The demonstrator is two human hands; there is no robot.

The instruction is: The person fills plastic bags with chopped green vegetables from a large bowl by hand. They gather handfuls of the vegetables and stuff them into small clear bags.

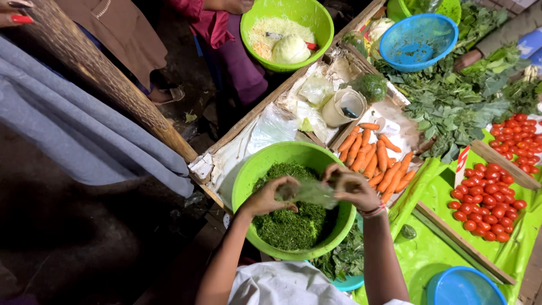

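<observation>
Both forearms reach forward from the bottom of the view, elbows bent outward, and meet over a large green basin (247, 176) of finely chopped greens (288, 226). The left hand (270, 196) is curled, its fingers pinched shut on one edge of a thin clear plastic bag (309, 193). The right hand (351, 188), with a banded bracelet (374, 212) at the wrist, grips the opposite edge, fingers bent and closed on the film. The bag hangs stretched between the two hands, just above the greens; whether anything is inside it is hard to tell through the crumpled plastic.

Just beyond the right hand lies a pile of carrots (372, 155) on pale sheeting. Farther right of that hand, small red tomatoes (484, 206) sit in heaps on a bright green plastic sheet (429, 254), divided by wooden slats. Past the carrots stands a pale plastic jug (342, 107), and beyond it loose leafy greens (451, 101) spread out around a blue basin (419, 40). Straight ahead of both hands, well apart, another green bowl (287, 34) holds shredded cabbage and a cabbage half, in front of a person in a maroon garment (226, 39). Left of the left hand a rough wooden pole (107, 79) slants across grey cloth (84, 135), above dark ground. Below the right elbow a second blue basin (466, 287) shows.
</observation>
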